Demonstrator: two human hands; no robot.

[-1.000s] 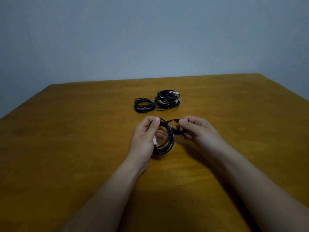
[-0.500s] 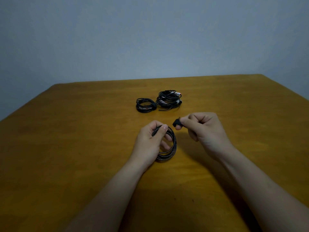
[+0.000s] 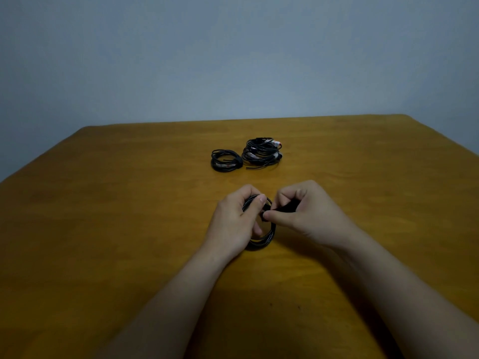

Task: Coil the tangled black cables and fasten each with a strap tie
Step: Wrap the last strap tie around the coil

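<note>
Your left hand (image 3: pixel 234 221) is gripping a coiled black cable (image 3: pixel 264 238); your right hand (image 3: pixel 305 213) is pinching a black strap tie (image 3: pixel 283 209) against it.

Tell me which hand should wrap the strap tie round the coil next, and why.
Right. The right hand pinches the strap tie at the upper edge of the coiled cable, while the left hand grips that coil, holding its loops together; letting go would probably loosen them.

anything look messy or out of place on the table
Only one thing: a loose cable end pokes out from the near side of the bigger bundle at the back. The smaller bundle beside it looks tidy.
</note>
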